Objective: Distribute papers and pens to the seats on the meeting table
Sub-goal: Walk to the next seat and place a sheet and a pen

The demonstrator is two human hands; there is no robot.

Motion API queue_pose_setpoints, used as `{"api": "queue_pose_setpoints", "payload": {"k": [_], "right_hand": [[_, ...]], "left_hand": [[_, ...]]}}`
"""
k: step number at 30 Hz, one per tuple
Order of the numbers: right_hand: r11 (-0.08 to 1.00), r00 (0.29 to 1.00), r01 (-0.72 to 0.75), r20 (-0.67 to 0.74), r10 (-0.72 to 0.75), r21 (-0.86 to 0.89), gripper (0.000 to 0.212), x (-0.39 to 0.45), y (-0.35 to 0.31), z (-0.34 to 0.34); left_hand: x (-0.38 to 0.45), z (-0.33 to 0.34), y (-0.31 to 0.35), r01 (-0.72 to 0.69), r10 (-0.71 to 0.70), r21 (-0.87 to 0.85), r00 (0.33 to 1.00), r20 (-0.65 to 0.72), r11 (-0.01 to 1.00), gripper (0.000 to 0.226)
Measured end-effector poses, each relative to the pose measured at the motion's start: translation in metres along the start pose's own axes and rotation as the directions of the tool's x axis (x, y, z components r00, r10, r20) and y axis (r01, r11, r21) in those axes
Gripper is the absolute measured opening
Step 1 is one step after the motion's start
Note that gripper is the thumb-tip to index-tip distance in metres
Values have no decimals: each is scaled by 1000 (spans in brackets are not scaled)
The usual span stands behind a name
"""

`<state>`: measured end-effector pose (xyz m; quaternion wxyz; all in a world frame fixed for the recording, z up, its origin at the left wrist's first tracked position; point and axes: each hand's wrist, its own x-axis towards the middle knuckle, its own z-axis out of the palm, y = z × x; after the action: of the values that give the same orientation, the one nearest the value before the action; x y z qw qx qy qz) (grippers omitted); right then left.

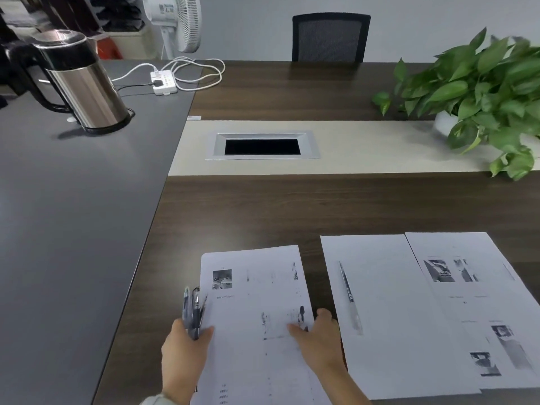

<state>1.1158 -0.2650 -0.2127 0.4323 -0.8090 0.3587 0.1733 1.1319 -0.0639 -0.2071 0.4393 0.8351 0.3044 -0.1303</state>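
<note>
My left hand (pixel 182 350) grips a bundle of dark pens (pixel 193 311) and the left edge of a printed paper stack (pixel 257 302) near the table's front edge. My right hand (pixel 317 337) rests on the stack's right edge, fingers spread on the sheet. To the right lies a blank sheet (pixel 388 287) with a single pen (pixel 347 287) on it. A printed sheet (pixel 479 302) overlaps its right side. All papers lie on the dark wood meeting table (pixel 263 206).
A steel kettle (pixel 79 80) stands on the grey table (pixel 58 214) at left, with a white power strip (pixel 163 82) and cables behind it. A cable hatch (pixel 262 146) is in the table's middle strip. A leafy plant (pixel 482 92) sits at right. A black chair (pixel 330 38) faces the far side.
</note>
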Motion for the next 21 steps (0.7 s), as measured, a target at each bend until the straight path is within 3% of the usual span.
{"api": "queue_pose_setpoints", "payload": {"k": [3,7,8,13,16,19,21], "right_hand": [[997,997,-64,48,63,33,49,3,-8,-4],[972,995,-85,31,94,-221,57,-2,-11,1],[975,997,-76,5,79,-209,54,-10,-11,5],[997,992,82,-99,-83,-7,7,-38,3,13],[975,982,97,-176,-62,199,11,-69,16,17],[827,977,100,-212,24,554,8,-112,27,14],[697,960,151,-271,65,701,8,-144,35,4]], "left_hand": [[4,4,-4,-5,6,70,1000,-1,998,33],[5,4,-7,-60,58,87,998,20,994,32],[5,2,-8,-73,70,88,997,35,993,32],[17,-7,-18,-150,141,59,980,138,987,29],[25,-20,-23,-252,224,69,934,278,965,24],[15,-37,-17,-328,290,29,870,399,944,27],[-2,-48,-1,-405,381,-58,791,478,913,24]]}}
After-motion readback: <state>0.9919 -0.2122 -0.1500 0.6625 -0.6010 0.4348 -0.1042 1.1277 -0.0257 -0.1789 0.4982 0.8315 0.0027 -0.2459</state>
